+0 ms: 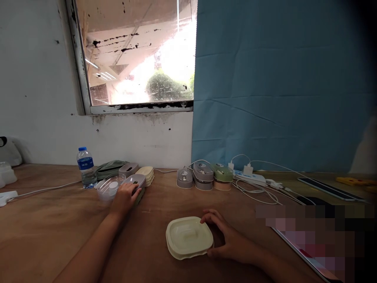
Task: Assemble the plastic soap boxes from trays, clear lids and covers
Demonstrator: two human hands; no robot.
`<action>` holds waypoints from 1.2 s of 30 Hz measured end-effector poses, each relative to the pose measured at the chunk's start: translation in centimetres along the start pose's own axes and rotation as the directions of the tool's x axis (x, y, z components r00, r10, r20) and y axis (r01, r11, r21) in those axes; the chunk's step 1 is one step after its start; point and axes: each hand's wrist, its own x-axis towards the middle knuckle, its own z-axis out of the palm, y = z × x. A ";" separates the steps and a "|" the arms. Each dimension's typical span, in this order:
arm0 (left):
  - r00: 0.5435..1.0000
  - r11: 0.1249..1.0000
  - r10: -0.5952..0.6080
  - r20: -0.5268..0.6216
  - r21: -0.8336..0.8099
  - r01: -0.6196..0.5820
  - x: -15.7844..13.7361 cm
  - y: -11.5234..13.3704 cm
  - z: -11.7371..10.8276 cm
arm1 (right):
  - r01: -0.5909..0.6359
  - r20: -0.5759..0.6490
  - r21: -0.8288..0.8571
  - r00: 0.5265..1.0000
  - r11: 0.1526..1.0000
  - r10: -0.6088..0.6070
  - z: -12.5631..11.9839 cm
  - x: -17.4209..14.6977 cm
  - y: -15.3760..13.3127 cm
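Note:
A pale cream plastic lunch-box tray (188,239) lies flat on the table in front of me. My right hand (225,237) curves around its right side, with thumb and fingertips at the rim. Farther off to the left, my left hand (128,195) has its fingers on a greyish-pink lunch-box lid (136,179), which sits on a stack with a green edge beneath. The hand itself covers part of that lid. A clear round plastic container (107,189) stands just left of my left hand. Behind the lid is a stack of cream lids (147,173).
Assembled lunch boxes, grey (203,173) and green (223,173), stand at the back. A water bottle (86,169) is on the left. White cables and a power strip (250,178) lie back right, near a phone (328,189). A tablet-like device (297,247) lies at right, partly pixelated.

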 end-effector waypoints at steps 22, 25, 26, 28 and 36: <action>0.992 0.995 -0.060 0.109 -0.068 0.068 -0.2 -1.1 0.4 | 0.012 0.003 -0.005 1.000 1.000 -0.012 0.0 0.0 0.0; 0.989 0.990 -0.071 0.129 -0.109 0.085 -0.2 -1.2 0.5 | 0.010 -0.001 -0.003 1.000 1.000 -0.010 0.0 0.0 0.0; 0.988 0.989 -0.076 0.134 -0.115 0.091 -0.2 -1.2 0.6 | 0.008 0.000 -0.001 1.000 1.000 -0.008 0.0 0.0 0.1; 0.987 0.988 -0.080 0.142 -0.117 0.097 -0.2 -1.2 0.6 | 0.006 0.001 0.002 1.000 1.000 -0.006 0.0 0.0 0.2; 0.994 0.996 -0.072 0.088 -0.051 0.076 -0.3 -0.9 0.6 | 0.026 -0.005 -0.014 1.000 1.000 -0.026 0.1 0.0 0.1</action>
